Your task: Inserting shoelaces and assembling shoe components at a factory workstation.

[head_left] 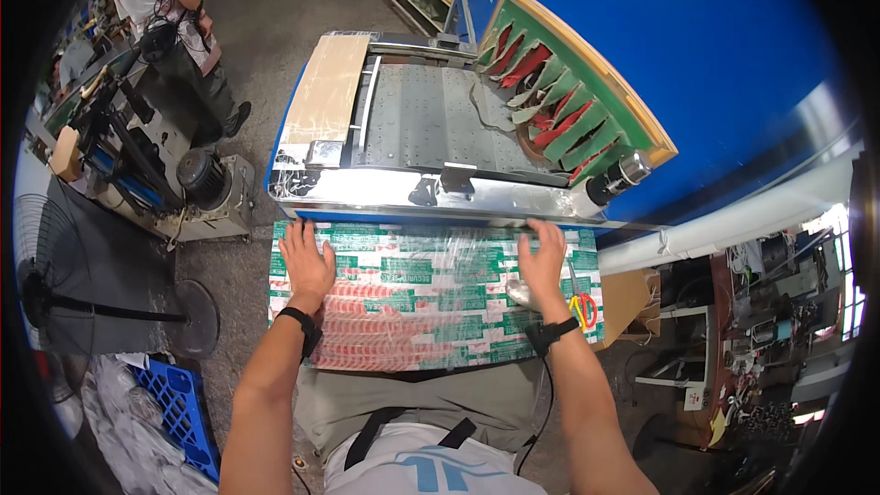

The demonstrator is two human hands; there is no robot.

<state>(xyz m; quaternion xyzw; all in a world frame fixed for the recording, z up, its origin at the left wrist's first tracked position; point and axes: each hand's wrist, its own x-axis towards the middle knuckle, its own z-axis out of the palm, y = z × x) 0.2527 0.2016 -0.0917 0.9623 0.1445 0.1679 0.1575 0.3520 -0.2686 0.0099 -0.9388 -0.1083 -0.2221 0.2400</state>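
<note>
My left hand (308, 266) lies with its fingers stretched on a work surface (431, 298) covered in green, white and red printed tape. Near the far edge of that surface, my right hand (543, 261) also rests with fingers apart, holding nothing. Just right of my right wrist is a pair of scissors (583, 304) with red and yellow handles. A small shiny piece (519, 292) sits beside my right palm; its kind is too unclear to tell. Both wrists wear black bands.
Beyond the surface stands a blue machine with a grey metal bed (422, 115) and a green and red strip curtain (550, 96). A tan board (325, 87) lies along its left side. At left are a motor (203, 174), a fan (46, 257), a blue crate (179, 408) and another person (170, 18).
</note>
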